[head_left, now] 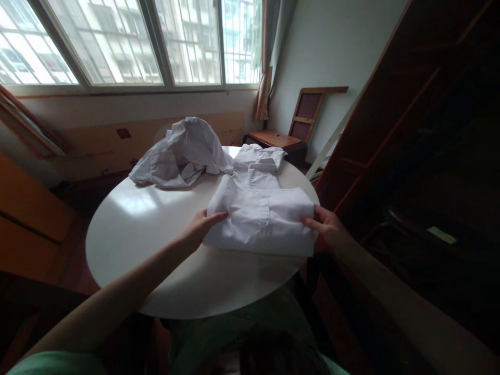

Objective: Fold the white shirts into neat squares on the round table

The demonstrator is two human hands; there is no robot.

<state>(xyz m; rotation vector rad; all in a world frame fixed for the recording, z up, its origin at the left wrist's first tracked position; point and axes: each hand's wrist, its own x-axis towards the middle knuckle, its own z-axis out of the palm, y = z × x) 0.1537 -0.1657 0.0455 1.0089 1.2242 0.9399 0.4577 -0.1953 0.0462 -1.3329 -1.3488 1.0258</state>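
While my arms reach out over the round white table (156, 271), my left hand (201, 226) and my right hand (326, 226) sit at opposite ends of the folded white shirt (260, 219), which lies directly between my fingertips. My left fingers are stretched flat and loose, the tips pressing on the shirt's near-left edge rather than pinching it. My right fingers curl around the right end of the bundle, thumb on top, the others tucked behind the cloth where I cannot see them, so I judge that a light grasp on the fold. The folded part runs long from one hand to the other, left to right, while the collar end stretches away from my fingers toward the window. Both hands are touching it; neither is closer than the other. The cloth looks like thin, smooth cotton, crisp at the folded edges, with a button placket running down the middle and soft wrinkles near my right thumb. The bundle is a plump rectangle, thicker toward my side. Beyond my left fingertips, well apart, lies a crumpled shirt (183, 153) of pale, slightly greyer fabric, heaped loosely with no set shape. The tabletop under my left wrist is glossy and hard, throwing back window light. Past my right hand, off the table, stands a wooden chair (297, 130).
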